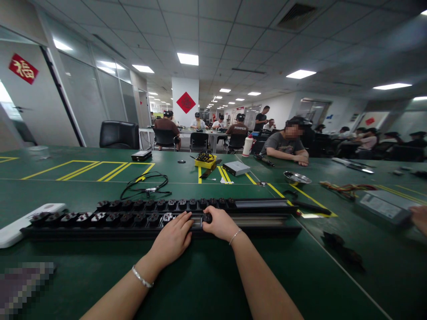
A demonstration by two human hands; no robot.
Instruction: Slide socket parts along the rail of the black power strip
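Observation:
Two long black rails (267,231) lie across the table in front of me, one behind the other. Black socket modules (138,218) sit in a row along the near rail, and a similar row (161,204) fills much of the far one. My right hand (220,223) pinches a small dark socket module (207,218) at the near rail's channel; whether it is seated cannot be seen. Just to the left, my left hand (175,233) lies with fingers stretched over the near rail, beside a lighter-looking module (167,218).
A white power strip (30,222) touches the rails' left end. Behind are a black cable (147,189), a yellow tray (204,162), a grey box (236,167) and a metal bowl (297,178). Another person's hand (419,218) is at right near a metal power supply (383,206).

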